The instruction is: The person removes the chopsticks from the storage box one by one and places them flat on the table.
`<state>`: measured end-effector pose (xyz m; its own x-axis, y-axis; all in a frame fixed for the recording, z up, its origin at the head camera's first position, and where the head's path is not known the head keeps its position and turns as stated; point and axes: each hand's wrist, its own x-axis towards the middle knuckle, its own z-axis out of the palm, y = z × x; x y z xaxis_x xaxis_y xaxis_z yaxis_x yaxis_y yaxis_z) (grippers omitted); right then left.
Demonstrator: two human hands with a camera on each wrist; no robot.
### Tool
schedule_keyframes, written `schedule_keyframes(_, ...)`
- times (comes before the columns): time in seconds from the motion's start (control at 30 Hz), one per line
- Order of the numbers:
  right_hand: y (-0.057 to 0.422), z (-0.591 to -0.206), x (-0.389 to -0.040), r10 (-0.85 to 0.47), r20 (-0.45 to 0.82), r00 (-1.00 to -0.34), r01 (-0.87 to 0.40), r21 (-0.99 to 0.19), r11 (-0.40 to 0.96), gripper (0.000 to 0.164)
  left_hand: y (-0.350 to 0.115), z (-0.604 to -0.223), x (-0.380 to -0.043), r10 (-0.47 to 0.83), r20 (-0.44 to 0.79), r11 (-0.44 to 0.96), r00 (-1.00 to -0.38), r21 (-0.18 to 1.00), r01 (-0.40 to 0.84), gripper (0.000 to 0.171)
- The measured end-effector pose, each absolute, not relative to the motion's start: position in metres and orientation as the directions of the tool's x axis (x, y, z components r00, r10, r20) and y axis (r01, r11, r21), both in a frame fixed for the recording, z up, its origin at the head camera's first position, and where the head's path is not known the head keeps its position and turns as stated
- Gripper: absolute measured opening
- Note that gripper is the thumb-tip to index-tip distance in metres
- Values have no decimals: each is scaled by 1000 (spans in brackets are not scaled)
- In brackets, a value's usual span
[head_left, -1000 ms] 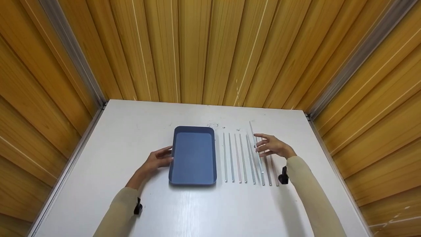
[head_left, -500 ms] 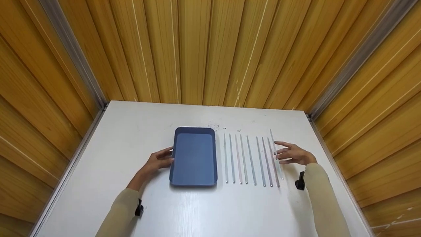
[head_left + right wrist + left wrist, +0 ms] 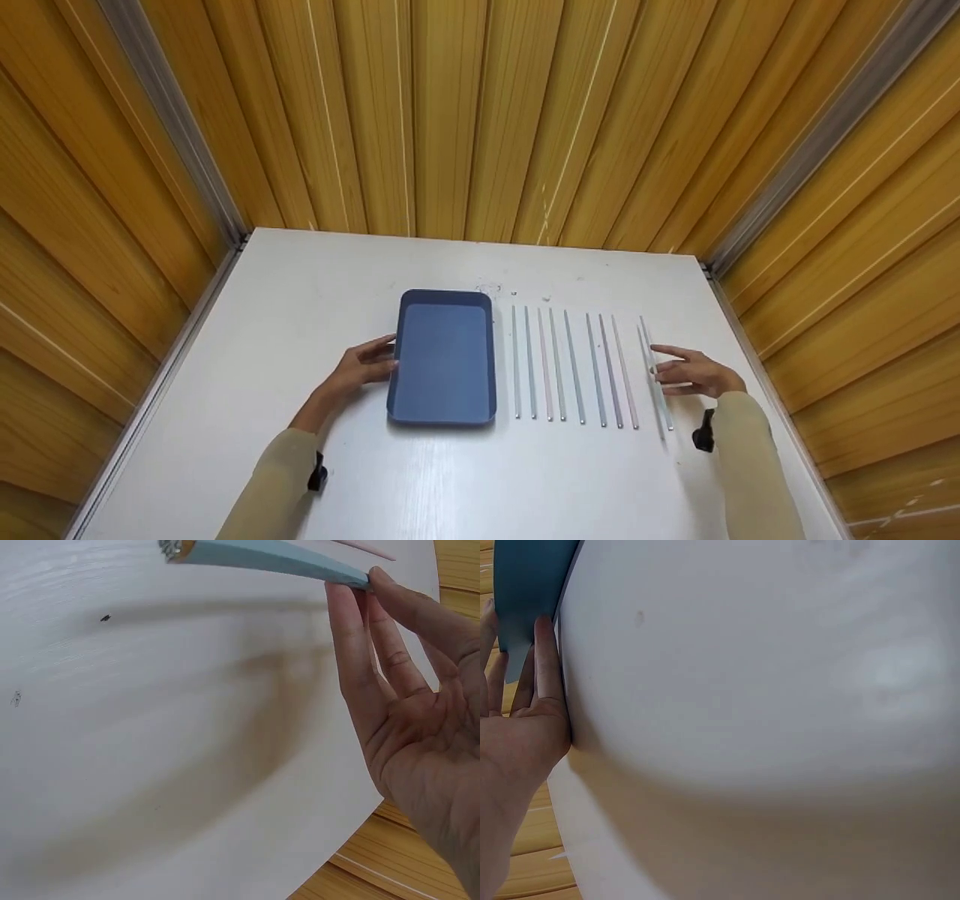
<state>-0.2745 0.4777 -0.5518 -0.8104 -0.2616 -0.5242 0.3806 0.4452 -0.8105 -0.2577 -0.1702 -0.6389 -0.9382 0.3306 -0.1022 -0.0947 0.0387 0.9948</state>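
Note:
A chopstick with a pale blue, faceted shaft and a glittery silver end is pinched between thumb and fingertips of my right hand. Right of the row, it lies over or just above the white table, with its thicker end towards me. The right wrist view shows the chopstick at the top, off the surface. Several pastel chopsticks lie side by side to its left. My left hand rests against the left wall of a blue rectangular tray, fingers nearly straight; the tray hides some fingertips in the left wrist view.
The white table carries small dark specks behind the tray and chopsticks. Wood-patterned walls enclose the back and sides, with grey metal rails at the corners.
My right hand has carried the chopstick rightward past the row, then lower and towards me. The left hand and tray have stayed in place.

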Motion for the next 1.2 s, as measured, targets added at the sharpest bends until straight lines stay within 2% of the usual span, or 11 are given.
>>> schedule_keyframes(0.63,460,-573,-280,-249,-507,-825,330,-791,515,82,-168,-640,-259,310,-100,16,-946,995,-100,69)
schedule_keyframes(0.93,453,-579,-282,-169,-463,-870,312,-783,539,83,-168,-641,-258,315,-103,-5,-943,994,-110,69)
schedule_keyframes(1.2,446,-583,-281,-150,-407,-901,256,-779,572,80,-169,-640,-260,316,-115,16,-942,993,-115,69)
